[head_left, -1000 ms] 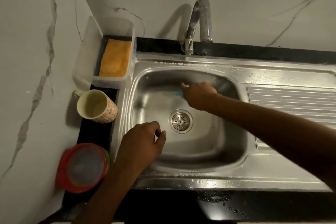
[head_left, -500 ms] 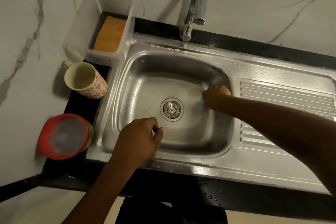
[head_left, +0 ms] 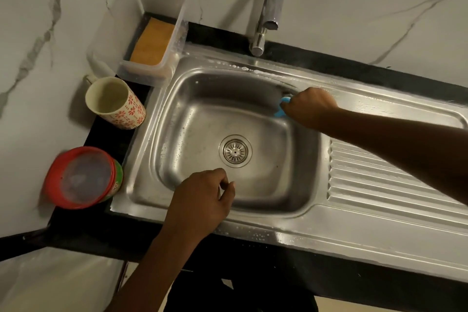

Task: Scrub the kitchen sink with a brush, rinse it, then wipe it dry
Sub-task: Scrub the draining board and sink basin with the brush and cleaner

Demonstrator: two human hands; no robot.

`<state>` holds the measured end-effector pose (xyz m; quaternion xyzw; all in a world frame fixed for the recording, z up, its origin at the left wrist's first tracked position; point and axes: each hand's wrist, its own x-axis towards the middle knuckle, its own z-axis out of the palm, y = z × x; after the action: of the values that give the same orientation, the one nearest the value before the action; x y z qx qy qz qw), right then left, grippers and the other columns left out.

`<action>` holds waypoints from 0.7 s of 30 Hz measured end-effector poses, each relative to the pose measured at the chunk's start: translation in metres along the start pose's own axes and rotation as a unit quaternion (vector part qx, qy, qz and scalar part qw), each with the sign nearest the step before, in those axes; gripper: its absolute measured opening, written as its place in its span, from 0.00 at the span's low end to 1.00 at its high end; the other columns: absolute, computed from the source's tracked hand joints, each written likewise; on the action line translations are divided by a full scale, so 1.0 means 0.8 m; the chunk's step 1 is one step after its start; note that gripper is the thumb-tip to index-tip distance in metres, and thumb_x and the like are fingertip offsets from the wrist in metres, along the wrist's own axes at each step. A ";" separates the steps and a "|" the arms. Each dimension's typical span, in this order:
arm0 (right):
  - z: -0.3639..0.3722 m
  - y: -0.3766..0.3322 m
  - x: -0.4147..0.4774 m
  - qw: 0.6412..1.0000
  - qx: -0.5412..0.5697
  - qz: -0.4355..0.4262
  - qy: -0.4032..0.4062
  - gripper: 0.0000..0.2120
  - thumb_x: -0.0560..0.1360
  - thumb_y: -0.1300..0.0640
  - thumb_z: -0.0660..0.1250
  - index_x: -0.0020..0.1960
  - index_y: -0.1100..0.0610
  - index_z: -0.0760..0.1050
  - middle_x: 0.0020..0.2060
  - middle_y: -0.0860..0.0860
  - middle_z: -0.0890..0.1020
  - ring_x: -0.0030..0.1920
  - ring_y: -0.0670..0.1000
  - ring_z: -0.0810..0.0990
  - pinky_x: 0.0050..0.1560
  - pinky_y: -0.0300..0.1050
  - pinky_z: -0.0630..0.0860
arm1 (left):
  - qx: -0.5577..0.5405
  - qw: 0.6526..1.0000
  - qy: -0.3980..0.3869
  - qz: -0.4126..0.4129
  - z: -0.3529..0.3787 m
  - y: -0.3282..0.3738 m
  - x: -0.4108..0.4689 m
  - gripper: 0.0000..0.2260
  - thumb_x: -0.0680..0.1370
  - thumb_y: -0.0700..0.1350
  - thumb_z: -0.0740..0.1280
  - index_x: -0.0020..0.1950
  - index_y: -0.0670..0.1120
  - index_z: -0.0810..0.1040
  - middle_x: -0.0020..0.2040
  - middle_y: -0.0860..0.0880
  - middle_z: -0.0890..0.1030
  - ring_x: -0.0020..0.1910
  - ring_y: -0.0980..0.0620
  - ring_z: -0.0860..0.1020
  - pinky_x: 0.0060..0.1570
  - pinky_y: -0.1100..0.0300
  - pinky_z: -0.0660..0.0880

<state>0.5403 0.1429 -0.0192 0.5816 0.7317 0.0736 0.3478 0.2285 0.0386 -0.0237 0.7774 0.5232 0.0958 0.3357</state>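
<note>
The steel sink (head_left: 162,119) has a wet, soapy bowl with a round drain (head_left: 235,151) in its floor. My right hand (head_left: 310,106) grips a blue brush (head_left: 282,107) against the bowl's back right corner, just below the rim; most of the brush is hidden by my fingers. My left hand (head_left: 202,200) hovers over the bowl's front edge with fingers loosely curled and nothing in it. The tap (head_left: 269,7) stands behind the bowl with no water running.
A clear plastic box (head_left: 174,40) holding an orange sponge (head_left: 153,43) sits at the back left. A patterned mug (head_left: 116,102) and a red-lidded container (head_left: 81,177) stand on the black counter left of the sink. The ribbed drainboard (head_left: 395,185) lies to the right.
My right hand has carried the brush from the bowl's right wall up into the back right corner. My left hand has stayed over the front edge. The camera has shifted.
</note>
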 end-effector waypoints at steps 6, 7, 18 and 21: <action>0.026 -0.021 0.006 1.000 -0.021 -0.010 -0.008 0.11 0.82 0.53 0.66 0.63 0.50 0.82 0.56 0.50 0.86 0.55 0.56 0.86 0.50 0.49 0.82 | 0.026 1.000 -0.008 0.002 0.011 0.013 0.007 0.11 0.81 0.56 0.67 0.42 0.55 0.73 0.32 0.54 0.77 0.33 0.55 0.77 0.37 0.54 0.79; 0.020 -0.020 0.004 1.000 -0.004 -0.001 -0.010 0.11 0.82 0.53 0.66 0.62 0.50 0.82 0.56 0.50 0.86 0.55 0.55 0.86 0.50 0.48 0.81 | 0.025 1.000 -0.004 0.002 0.011 0.015 0.009 0.10 0.81 0.56 0.67 0.42 0.54 0.74 0.32 0.54 0.78 0.33 0.55 0.77 0.37 0.53 0.79; 0.015 -0.018 0.003 0.998 0.044 0.028 -0.034 0.10 0.82 0.50 0.67 0.60 0.49 0.82 0.53 0.50 0.87 0.54 0.55 0.87 0.49 0.48 0.80 | 0.011 1.000 -0.005 -0.013 -0.001 0.016 -0.003 0.10 0.81 0.56 0.67 0.42 0.55 0.74 0.31 0.55 0.77 0.32 0.57 0.77 0.36 0.58 0.78; 0.018 -0.039 0.013 0.992 0.104 0.064 -0.032 0.10 0.81 0.51 0.68 0.59 0.52 0.83 0.54 0.52 0.87 0.55 0.55 0.86 0.53 0.49 0.81 | 0.005 0.999 0.018 -0.029 -0.020 -0.002 -0.019 0.11 0.81 0.56 0.67 0.41 0.54 0.75 0.30 0.55 0.77 0.31 0.57 0.78 0.33 0.63 0.74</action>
<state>0.5232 0.1379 -0.0501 0.6622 0.6852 0.0007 0.3032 0.2126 0.0328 -0.0097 0.7617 0.5520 0.0974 0.3250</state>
